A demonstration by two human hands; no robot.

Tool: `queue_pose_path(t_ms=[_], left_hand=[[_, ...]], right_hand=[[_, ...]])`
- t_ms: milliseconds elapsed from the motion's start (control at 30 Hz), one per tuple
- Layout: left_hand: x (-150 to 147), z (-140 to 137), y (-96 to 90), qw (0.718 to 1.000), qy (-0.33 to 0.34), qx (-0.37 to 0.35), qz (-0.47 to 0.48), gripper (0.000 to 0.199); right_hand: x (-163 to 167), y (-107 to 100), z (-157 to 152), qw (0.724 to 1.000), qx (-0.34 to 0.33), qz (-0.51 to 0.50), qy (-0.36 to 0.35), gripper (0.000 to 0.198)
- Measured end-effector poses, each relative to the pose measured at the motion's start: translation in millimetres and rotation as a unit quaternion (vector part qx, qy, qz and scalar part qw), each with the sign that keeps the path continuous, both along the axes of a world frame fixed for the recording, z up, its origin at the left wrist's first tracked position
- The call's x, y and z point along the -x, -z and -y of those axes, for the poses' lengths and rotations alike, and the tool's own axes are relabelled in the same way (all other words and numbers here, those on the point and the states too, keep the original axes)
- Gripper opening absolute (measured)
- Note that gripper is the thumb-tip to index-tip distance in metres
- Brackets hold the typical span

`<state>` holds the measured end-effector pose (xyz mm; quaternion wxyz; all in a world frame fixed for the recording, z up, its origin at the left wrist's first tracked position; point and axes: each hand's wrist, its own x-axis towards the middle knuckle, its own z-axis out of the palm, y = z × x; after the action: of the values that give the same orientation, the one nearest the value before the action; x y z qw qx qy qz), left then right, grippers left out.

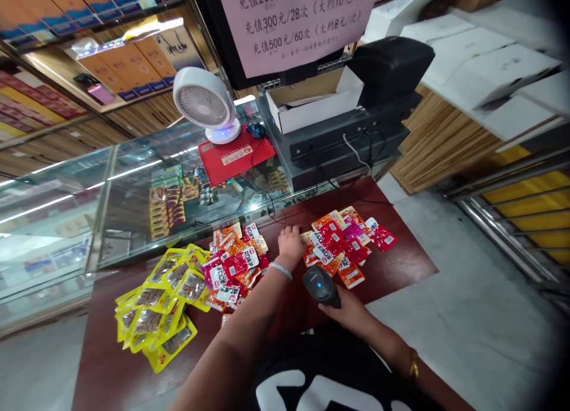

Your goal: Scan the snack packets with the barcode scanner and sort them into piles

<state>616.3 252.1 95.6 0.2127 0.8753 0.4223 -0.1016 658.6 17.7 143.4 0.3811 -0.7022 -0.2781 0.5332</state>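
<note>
My right hand (346, 307) grips a dark handheld barcode scanner (319, 284) with a small blue light on its head. Just beyond the scanner lies a loose pile of red and orange snack packets (332, 242). My left hand (290, 244) rests on the dark red tabletop with its fingers spread and nothing visible in them. It sits between that pile and a second heap of red, orange and pink packets (238, 262). Farther left, several yellow-edged clear packets (155, 304) overlap one another. The underside of my left hand is hidden.
A glass display counter (133, 179) borders the table at the back. On it stand a white fan (203, 99), a red mat (231, 166), and a dark cash drawer (329, 144) carrying a white open box (320, 111). A monitor with a pink sign (303, 28) rises behind.
</note>
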Motion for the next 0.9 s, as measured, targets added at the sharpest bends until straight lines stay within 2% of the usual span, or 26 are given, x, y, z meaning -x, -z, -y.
queue_pose_path(t_ms=[133,233,300,433,467,667,800,900], left_hand=[[-9.4,-3.2,4.4,0.999,0.037,-0.007,-0.027,0.031],[2.4,-4.1,4.9,0.998,0.044,-0.011,-0.040,0.026],[11.0,-1.2,4.1,0.999,0.036,-0.018,-0.030,0.030],[16.1,7.6,0.9,0.998,0.061,-0.021,0.009,0.066],[14.8,9.0,0.1,0.997,0.068,-0.018,0.010,0.070],[10.4,8.1,-2.8,0.996,0.085,0.001,-0.029,0.044],[18.5,9.1,-3.1,0.994,0.108,-0.012,0.001,0.051],[21.0,10.3,2.5,0.981,0.193,0.008,0.036,0.059]], right_hand=[[-1.7,2.3,6.7,1.000,0.000,-0.002,0.009,0.051],[-2.1,6.6,8.3,1.000,-0.005,-0.006,0.011,0.050],[-2.0,9.3,7.7,1.000,-0.009,-0.007,0.010,0.049],[-1.0,12.4,5.1,1.000,-0.007,0.003,0.008,0.049],[-0.7,12.6,4.6,1.000,-0.006,0.005,0.006,0.050],[1.2,12.9,4.2,1.000,-0.005,0.011,-0.009,0.051],[2.6,14.6,3.8,1.000,-0.005,0.015,-0.006,0.050],[3.0,15.0,2.0,1.000,-0.005,0.019,-0.004,0.050]])
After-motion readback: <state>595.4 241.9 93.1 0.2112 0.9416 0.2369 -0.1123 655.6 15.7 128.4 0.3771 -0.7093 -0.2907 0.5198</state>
